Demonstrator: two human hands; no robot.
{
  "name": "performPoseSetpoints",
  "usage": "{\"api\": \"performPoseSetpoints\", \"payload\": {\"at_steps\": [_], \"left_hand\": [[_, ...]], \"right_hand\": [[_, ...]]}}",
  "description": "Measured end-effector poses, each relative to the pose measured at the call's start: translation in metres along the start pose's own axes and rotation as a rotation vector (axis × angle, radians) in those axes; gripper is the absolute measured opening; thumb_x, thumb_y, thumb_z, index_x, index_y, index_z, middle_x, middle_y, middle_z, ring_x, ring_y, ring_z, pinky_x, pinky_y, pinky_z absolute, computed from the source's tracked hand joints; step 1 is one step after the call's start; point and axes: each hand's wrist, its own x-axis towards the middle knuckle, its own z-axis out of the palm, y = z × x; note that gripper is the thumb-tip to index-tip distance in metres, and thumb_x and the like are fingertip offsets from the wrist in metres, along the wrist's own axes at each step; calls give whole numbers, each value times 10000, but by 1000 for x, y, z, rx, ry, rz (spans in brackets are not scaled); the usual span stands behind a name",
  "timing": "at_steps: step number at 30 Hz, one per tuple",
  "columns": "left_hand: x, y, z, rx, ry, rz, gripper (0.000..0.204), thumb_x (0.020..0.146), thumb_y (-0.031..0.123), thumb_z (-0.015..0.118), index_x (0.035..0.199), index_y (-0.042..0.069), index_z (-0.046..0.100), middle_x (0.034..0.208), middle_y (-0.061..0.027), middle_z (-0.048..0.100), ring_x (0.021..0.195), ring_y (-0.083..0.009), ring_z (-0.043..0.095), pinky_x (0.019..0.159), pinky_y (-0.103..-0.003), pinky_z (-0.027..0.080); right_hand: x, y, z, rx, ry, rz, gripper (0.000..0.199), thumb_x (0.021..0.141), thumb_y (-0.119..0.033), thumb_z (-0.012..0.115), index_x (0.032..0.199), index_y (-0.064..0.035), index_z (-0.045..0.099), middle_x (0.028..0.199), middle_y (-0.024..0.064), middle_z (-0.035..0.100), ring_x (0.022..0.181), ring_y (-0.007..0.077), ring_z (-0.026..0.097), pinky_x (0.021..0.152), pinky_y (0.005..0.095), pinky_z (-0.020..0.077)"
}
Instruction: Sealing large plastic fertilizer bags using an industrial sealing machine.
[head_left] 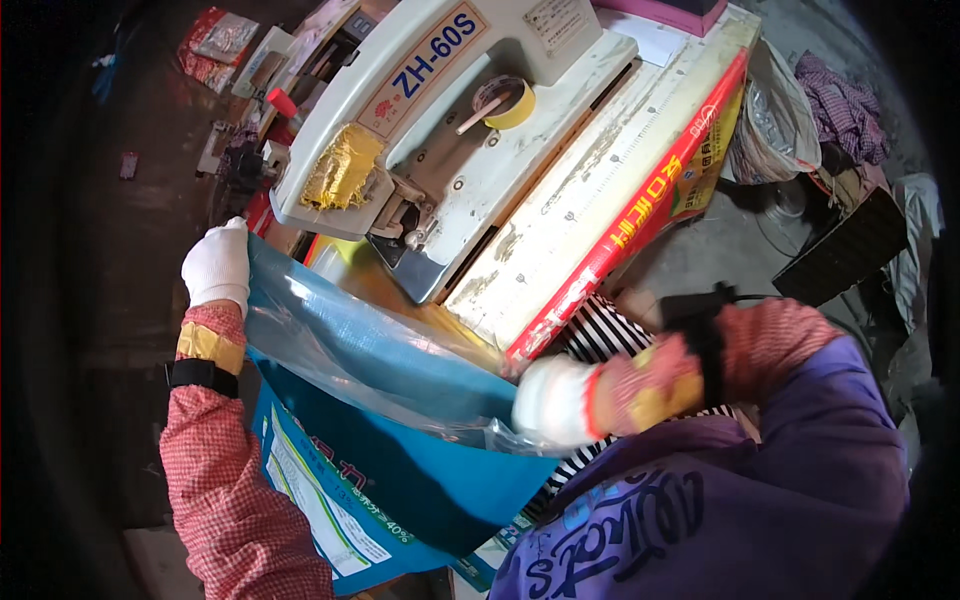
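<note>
Blue bag (420, 470), rim held in left fingers (234, 232), blurred right fingers (537, 408) at rim, grip unclear

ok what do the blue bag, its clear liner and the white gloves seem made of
Blue bag: probably woven plastic, smooth printed outside, faint weave showing inside. Clear liner: thin plastic film, glossy, transparent, creased. White gloves: likely matte knit, judging by their soft, snug look; fibre unclear.
</note>
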Motion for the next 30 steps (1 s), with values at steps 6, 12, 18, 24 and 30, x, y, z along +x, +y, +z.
{"api": "performPoseSetpoints", "payload": {"at_steps": [6, 12, 18, 24, 30], "left_hand": [[5, 12, 4, -10, -12, 19, 197, 913, 127, 463, 1046, 132, 608, 1002, -136, 675, 910, -299, 680, 724, -418, 559], [8, 19, 6, -9, -16, 58, 201, 915, 135, 463, 1053, 134, 608, 996, -141, 673, 898, -307, 681, 720, -422, 558], [3, 20, 5, -16, -8, 64, 203, 923, 140, 454, 1055, 139, 609, 991, -143, 671, 904, -305, 679, 722, -422, 555], [9, 23, 4, -159, -133, 30, 216, 926, 149, 427, 1075, 103, 577, 1026, -172, 661, 965, -366, 640, 806, -445, 518], [37, -25, 29, -473, -249, -298, 281, 919, 210, 457, 1097, 102, 646, 1127, -191, 638, 1067, -370, 600, 894, -444, 481]], "right_hand": [[-47, 43, -41, 292, 82, 484, 414, 804, -334, 674, 1119, -68, 643, 990, 165, 684, 946, 316, 665, 705, 473, 538], [21, 49, -38, 613, 624, 412, 574, 830, -422, 657, 1273, -91, 506, 987, 167, 658, 857, 318, 659, 713, 407, 528], [54, 25, -12, 1619, 719, 158, 383, 960, -274, 481, 1275, -58, 506, 864, 120, 654, 643, 197, 631, 559, 311, 527], [57, 40, -31, 1143, 141, 296, 430, 841, -382, 618, 1041, -2, 644, 943, 164, 674, 699, 336, 665, 646, 381, 551], [79, 10, -43, 625, 632, 151, 361, 819, -337, 616, 1044, -58, 655, 1034, 197, 651, 995, 331, 617, 840, 472, 476]]}}
